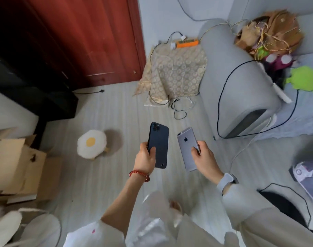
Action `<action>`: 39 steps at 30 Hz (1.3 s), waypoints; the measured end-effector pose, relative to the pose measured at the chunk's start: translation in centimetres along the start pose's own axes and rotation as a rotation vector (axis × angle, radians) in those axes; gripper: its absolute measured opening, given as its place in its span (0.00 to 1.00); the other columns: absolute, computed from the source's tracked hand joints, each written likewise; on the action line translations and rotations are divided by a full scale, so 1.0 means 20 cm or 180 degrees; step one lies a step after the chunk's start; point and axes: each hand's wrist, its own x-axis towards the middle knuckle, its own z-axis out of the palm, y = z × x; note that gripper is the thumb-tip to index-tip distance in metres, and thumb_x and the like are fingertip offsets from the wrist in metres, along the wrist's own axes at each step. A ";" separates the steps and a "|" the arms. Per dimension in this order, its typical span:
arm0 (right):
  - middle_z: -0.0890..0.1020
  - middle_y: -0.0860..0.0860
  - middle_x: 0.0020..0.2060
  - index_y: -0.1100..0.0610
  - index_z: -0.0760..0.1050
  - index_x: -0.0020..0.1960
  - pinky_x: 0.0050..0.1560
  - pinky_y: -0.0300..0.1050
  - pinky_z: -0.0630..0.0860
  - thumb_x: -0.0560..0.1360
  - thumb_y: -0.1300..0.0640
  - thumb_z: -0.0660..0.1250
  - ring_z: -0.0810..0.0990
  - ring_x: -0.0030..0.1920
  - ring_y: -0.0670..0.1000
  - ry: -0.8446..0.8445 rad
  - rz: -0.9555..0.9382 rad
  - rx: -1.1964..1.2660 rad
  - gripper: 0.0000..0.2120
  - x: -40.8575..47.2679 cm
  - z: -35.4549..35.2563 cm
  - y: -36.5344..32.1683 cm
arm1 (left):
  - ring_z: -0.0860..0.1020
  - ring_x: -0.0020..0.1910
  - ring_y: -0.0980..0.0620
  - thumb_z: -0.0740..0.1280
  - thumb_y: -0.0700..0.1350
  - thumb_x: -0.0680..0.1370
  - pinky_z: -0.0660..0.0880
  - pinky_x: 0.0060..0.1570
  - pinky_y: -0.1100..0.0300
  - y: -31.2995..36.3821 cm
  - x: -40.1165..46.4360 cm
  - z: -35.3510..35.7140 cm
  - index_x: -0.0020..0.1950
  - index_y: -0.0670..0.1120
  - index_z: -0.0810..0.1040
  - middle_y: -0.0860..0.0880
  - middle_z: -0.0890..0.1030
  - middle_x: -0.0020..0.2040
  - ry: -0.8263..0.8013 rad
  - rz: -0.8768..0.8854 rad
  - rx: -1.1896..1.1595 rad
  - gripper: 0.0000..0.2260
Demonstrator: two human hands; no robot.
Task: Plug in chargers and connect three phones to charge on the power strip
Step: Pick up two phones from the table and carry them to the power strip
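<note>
In the head view we stand over the floor (102, 111) with a phone in each hand. Our left hand (145, 158) grips the dark phone (158, 145), fingers (153, 152) wrapped round its lower edge, back side up. Our right hand (204, 157) grips the grey phone (188, 148) the same way, thumb laid across its back. The two phones are near each other but apart, both held in the air well short of the strip.

The orange strip (187, 44) lies far ahead on the floor, against the wall beside the sofa arm (229, 68), at the far edge of a patterned cloth (173, 72). A white plug (173, 45) seems to sit at its left end and something else on top, so we judge at least some chargers are already in; we cannot tell how many. Loose cables (179, 106) trail over the cloth to a tangle at its near edge.

No phone is connected yet. We see only two phones; the third is not in sight. What is left, as we judge it: carry these over, join each to a cable end, and find the third.
</note>
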 end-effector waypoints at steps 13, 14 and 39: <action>0.73 0.52 0.39 0.61 0.67 0.53 0.27 0.39 0.63 0.77 0.57 0.57 0.71 0.35 0.51 0.0106 0.0358 -0.0136 0.09 1.75 -0.28 -0.26 | 0.74 0.45 0.47 0.56 0.44 0.79 0.72 0.41 0.56 0.68 1.72 0.31 0.59 0.39 0.66 0.40 0.76 0.56 -0.0263 -0.0141 0.0025 0.12; 0.73 0.51 0.37 0.60 0.67 0.53 0.28 0.36 0.64 0.77 0.56 0.57 0.71 0.34 0.50 0.0072 0.0396 -0.0158 0.08 1.89 -0.32 -0.30 | 0.74 0.46 0.46 0.56 0.44 0.79 0.72 0.41 0.56 0.75 1.85 0.33 0.59 0.39 0.66 0.40 0.76 0.57 -0.0292 -0.0169 0.0041 0.12; 0.78 0.62 0.53 0.62 0.63 0.62 0.43 0.45 0.69 0.77 0.60 0.54 0.77 0.50 0.62 -0.0817 0.1152 -0.1100 0.15 4.74 -0.58 0.12 | 0.74 0.41 0.46 0.55 0.41 0.78 0.73 0.38 0.55 1.32 4.27 1.55 0.59 0.40 0.64 0.44 0.74 0.47 -0.0563 -0.1372 0.0020 0.10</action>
